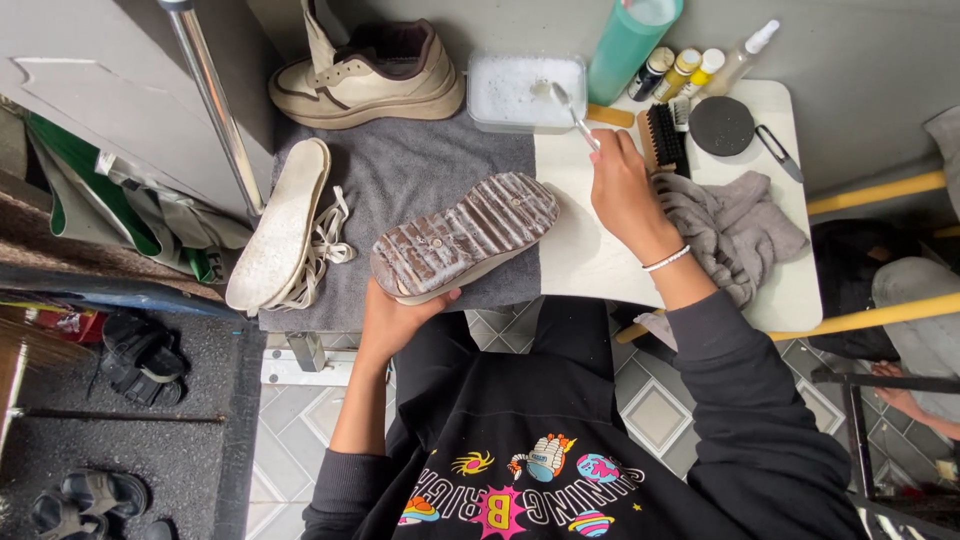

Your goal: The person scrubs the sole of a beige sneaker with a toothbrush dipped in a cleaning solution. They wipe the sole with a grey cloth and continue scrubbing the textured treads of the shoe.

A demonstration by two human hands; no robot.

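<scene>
My left hand (392, 318) grips a cream shoe (465, 236) turned sole up, its brown ridged sole wet and foamy, over the grey towel (400, 170). My right hand (622, 185) holds a small brush (572, 108) whose head dips into a clear tub of foamy water (510, 92) at the back of the table. The second cream shoe (370, 75) stands upright behind the towel. A white insole (280, 225) and loose laces (325, 240) lie at the towel's left.
On the white table (590, 260) lie a grey rag (735, 228), a black bristle brush (665, 138), a black round lid (721, 125), small bottles (690, 68) and a teal bottle (628, 40). Sandals (140, 355) sit on the floor at left. Another person's hand (900, 395) shows at right.
</scene>
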